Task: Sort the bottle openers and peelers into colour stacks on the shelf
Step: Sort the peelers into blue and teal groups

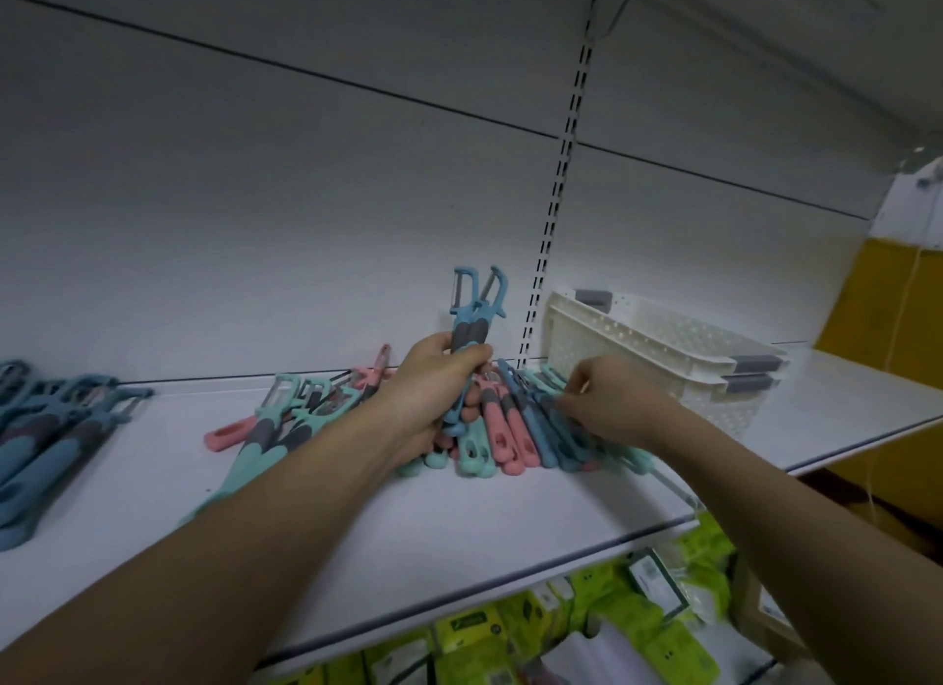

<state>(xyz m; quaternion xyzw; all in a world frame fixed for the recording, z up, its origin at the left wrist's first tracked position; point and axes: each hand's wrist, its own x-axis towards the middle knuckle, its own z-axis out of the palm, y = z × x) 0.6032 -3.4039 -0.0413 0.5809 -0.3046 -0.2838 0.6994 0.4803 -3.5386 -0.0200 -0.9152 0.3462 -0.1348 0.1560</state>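
Gripping two blue peelers [477, 306] upright in the left hand [433, 378], fingers curled round their grey-and-blue handles, heads pointing up above the mixed heap [510, 429] of pink, mint and blue pieces on the white shelf [408, 521]. Pinching into the heap's right edge with the right hand [607, 403], fingertips bent down among blue handles. Lying at far left: a blue stack [46, 429]. Standing just right of the heap: white perforated baskets [663, 347].

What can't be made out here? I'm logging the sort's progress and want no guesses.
Head view only:
- Mixed pile: its count; the left hand and right hand cover much of it.
- Right hand's fingertips: buried in the pile, so any grip is unclear.
- Blue stack: cut off by the left edge.
- Green packets below the shelf: labels blurred.
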